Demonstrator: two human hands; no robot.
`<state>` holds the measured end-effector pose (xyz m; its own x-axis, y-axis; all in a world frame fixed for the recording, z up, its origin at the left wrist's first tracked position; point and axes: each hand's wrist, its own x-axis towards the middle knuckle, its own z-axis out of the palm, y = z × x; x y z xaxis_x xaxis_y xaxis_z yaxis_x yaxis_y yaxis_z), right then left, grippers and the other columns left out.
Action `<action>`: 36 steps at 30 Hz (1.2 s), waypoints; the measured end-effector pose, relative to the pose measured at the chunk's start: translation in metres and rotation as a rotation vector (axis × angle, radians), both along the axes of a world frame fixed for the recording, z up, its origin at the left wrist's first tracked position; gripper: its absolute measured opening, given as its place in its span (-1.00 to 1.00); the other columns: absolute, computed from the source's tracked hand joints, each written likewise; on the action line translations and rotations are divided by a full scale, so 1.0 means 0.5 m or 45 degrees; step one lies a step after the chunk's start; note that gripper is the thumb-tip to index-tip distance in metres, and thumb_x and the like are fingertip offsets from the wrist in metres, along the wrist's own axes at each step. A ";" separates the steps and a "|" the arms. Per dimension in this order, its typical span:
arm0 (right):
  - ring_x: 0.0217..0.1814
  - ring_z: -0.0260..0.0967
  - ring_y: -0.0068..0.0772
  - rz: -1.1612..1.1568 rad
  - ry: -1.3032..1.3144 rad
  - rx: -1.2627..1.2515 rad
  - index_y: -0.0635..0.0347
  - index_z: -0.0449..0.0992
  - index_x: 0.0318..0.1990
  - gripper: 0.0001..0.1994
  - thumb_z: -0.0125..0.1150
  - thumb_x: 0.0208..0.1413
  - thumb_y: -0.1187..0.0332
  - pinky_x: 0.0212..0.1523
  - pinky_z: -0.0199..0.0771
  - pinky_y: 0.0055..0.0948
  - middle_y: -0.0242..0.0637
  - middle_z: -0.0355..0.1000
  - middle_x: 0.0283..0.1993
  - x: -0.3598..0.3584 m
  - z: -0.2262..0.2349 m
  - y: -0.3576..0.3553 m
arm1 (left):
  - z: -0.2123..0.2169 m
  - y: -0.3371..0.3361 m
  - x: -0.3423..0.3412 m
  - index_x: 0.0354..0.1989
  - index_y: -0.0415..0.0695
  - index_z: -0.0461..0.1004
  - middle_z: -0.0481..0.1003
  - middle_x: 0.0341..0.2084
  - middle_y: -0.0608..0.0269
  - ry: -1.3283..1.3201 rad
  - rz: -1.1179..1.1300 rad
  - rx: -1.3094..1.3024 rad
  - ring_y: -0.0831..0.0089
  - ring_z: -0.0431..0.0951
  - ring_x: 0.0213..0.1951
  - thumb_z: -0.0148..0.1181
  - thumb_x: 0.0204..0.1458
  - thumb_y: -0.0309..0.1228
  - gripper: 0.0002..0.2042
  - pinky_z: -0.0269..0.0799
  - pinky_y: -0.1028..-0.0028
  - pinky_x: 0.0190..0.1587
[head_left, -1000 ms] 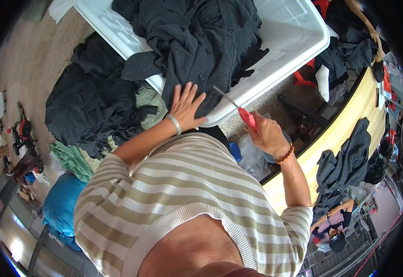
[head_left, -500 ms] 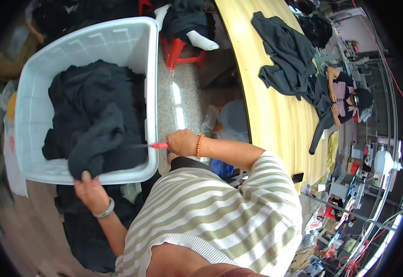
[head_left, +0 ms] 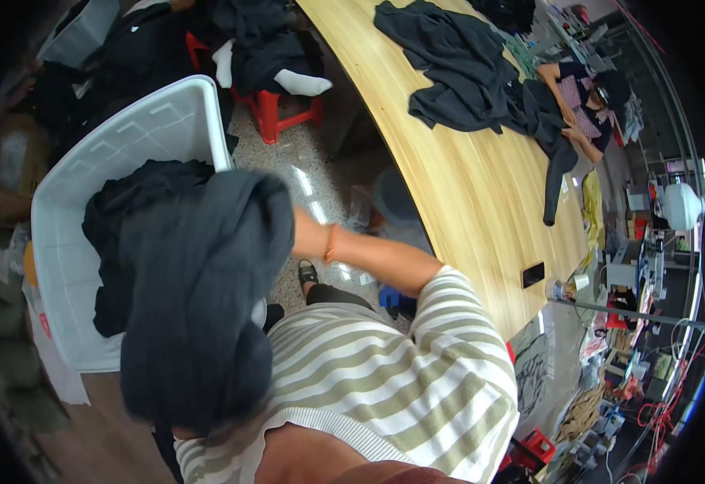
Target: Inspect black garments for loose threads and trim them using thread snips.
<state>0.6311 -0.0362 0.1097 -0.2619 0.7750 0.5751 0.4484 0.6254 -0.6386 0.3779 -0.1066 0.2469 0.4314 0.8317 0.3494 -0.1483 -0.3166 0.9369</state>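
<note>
A dark grey knit garment [head_left: 207,298] is lifted in front of me, bunched and blurred by motion, overlapping the near right part of a white plastic tub [head_left: 66,266]. At its upper right edge is my right hand [head_left: 310,234], closed on the cloth, its fingertips hidden by the folds. An orange bead bracelet [head_left: 331,244] circles that wrist. My left hand and forearm are hidden by the garment. More dark clothes [head_left: 110,226] lie in the tub. The red-handled tool seen earlier in my right hand does not show now.
To the right runs a long wooden table [head_left: 417,177] bearing dark garments [head_left: 465,73] and a phone [head_left: 533,275]. Across it a person [head_left: 582,109] handles cloth. Beyond the tub, someone in white socks [head_left: 302,83] sits by a red stool [head_left: 270,117].
The dark garment has come up out of the tub toward me, covering my left hand. My view has shifted, so the tub sits lower in it. The red-handled tool has gone from sight.
</note>
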 end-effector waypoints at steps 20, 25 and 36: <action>-0.82 0.15 -0.46 -1.560 -0.169 -1.614 0.29 0.43 -0.49 -0.48 0.07 0.10 -0.11 -0.80 0.08 -0.45 -0.23 0.36 -0.71 0.842 -0.001 -0.218 | -0.195 0.038 0.122 -0.02 -0.24 0.42 0.45 -0.06 0.08 0.361 -0.637 -0.555 0.28 0.44 0.03 0.17 0.08 -0.28 -0.64 0.35 0.32 0.08; -0.81 0.19 -0.52 -0.935 -0.321 -1.774 0.18 0.38 -0.31 -0.77 0.10 0.17 0.19 -0.81 0.16 -0.46 -0.27 0.39 -0.66 0.455 -0.139 -0.077 | -0.331 0.043 -0.009 -0.06 -0.21 0.47 0.50 -0.15 0.03 0.658 -0.040 -0.673 0.21 0.50 -0.06 0.18 0.06 -0.23 -0.64 0.38 0.31 0.02; -0.32 0.45 0.18 -0.424 -0.984 -1.097 0.27 0.50 -0.29 -0.73 0.12 0.15 0.20 -0.33 0.45 -0.05 0.13 0.47 -0.40 -0.030 -0.046 0.032 | -0.635 0.203 -0.286 -0.08 -0.20 0.50 0.52 -0.14 0.08 0.824 0.733 -0.804 0.15 0.49 -0.04 0.30 -0.07 -0.17 -0.56 0.37 0.29 0.05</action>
<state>0.6163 -0.0201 0.0865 -0.0229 0.9227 -0.3849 0.9551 -0.0936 -0.2810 0.2349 -0.0051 -0.0706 -0.1344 0.9195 -0.3695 0.4524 0.3887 0.8027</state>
